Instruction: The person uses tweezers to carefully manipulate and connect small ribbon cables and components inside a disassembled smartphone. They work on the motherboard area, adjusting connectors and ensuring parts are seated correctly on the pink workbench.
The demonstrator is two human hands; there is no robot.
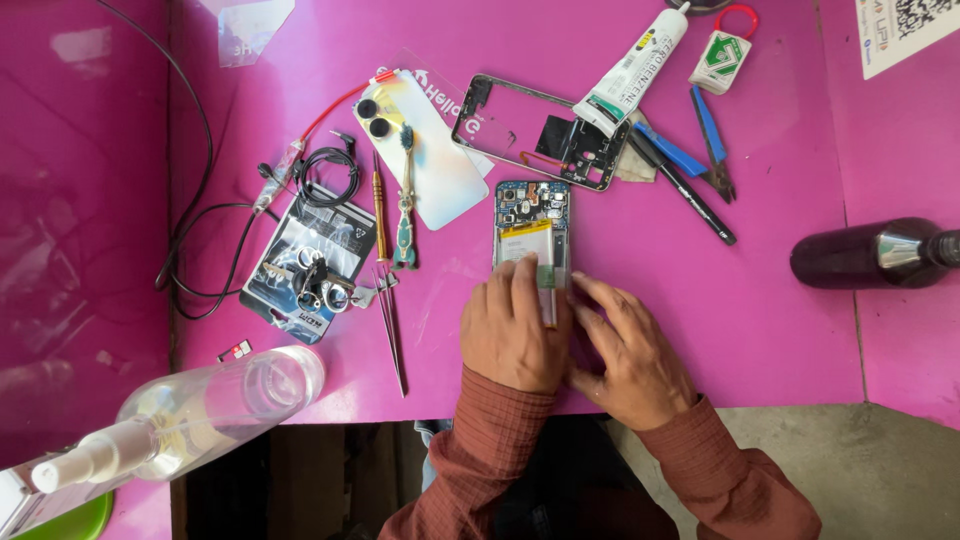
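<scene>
Head view: an opened phone (pixel 533 235) is being pressed onto the pink surface (pixel 780 320) near its near edge by the left hand (pixel 512 335) and right hand (pixel 625 350), fingers flat together; tweezers (pixel 390 325) are lying left, open room right.

Two bare hands, long rust-brown checked shirt sleeves, buttoned cuffs
</scene>
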